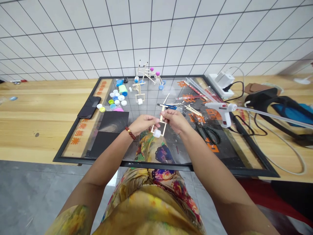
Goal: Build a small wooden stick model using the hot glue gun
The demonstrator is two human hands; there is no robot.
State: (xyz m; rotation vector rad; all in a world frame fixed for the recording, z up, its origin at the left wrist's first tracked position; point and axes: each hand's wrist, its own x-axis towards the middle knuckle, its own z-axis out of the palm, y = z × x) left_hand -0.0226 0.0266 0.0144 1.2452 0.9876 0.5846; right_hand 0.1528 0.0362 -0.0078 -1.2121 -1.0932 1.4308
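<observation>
Between my hands is a small frame of pale wooden sticks with a white round piece at its lower end. The fingers of my left hand pinch the frame's upper left part. My right hand grips the flat stick piece at the top, from which a thin pointed stick rises. Just beyond my right hand lies a blue-handled cutter. A similar stick frame with a white piece stands farther back, beside other stick models with pink and blue parts.
Bottle caps, a phone and a black sheet are at the left. Loose sticks, black scissors, a white glue gun, cables and a power strip are at the right. A black-edged glass panel covers the table.
</observation>
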